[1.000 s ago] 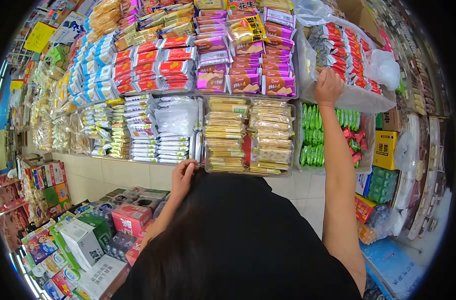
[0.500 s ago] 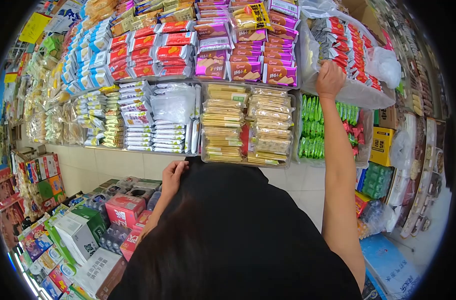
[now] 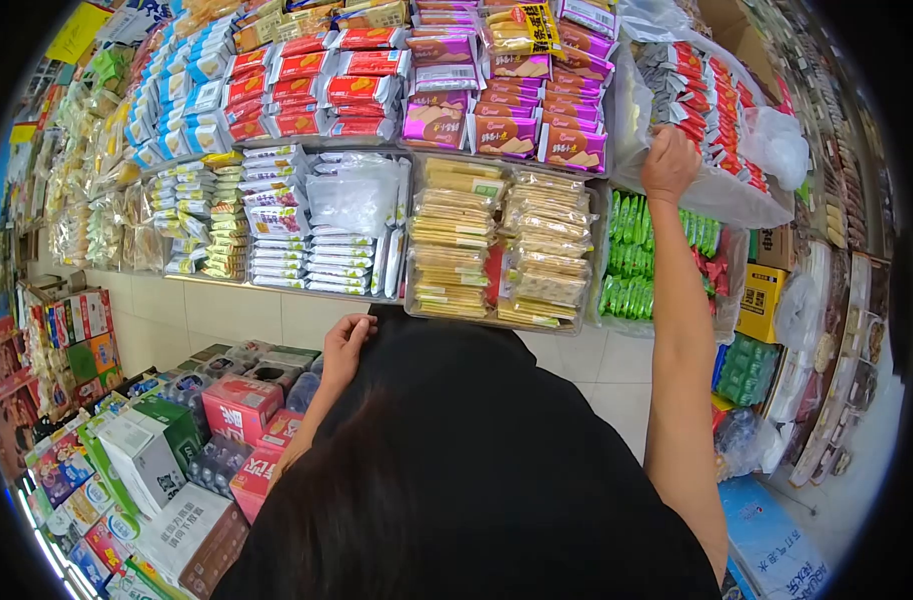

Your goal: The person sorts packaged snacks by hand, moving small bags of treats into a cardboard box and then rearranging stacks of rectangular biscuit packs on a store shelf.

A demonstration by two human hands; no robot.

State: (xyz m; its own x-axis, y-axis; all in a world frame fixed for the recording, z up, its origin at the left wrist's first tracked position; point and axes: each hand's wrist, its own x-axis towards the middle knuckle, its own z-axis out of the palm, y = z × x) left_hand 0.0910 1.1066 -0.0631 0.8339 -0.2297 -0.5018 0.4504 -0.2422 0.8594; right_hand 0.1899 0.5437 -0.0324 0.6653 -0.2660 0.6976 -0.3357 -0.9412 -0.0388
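My right hand (image 3: pixel 670 165) reaches forward, its fingers closed on the edge of a clear plastic bag (image 3: pixel 632 130) that lines a bin. Inside that bag are red and silver snack packets (image 3: pixel 722 120). Just below the wrist lie green wrapped packets (image 3: pixel 632 255) in a clear bin. Close to my body, in front of the black shirt (image 3: pixel 457 450), my left hand (image 3: pixel 345 348) hangs with fingers curled and nothing visible in it. The nearest goods to it are white packets (image 3: pixel 339 268) in a tray.
A clear tray of flat cracker packs (image 3: pixel 452 240) stands at the middle front. Purple wafer packs (image 3: pixel 574 147) and red biscuit packs (image 3: pixel 362 92) fill the row behind. Drink cartons (image 3: pixel 242 405) are stacked at lower left. A yellow box (image 3: pixel 765 303) stands at right.
The view has shifted slightly, so most goods appear a little farther right. My right hand still grips the bag's edge. My left hand stays curled by my body.
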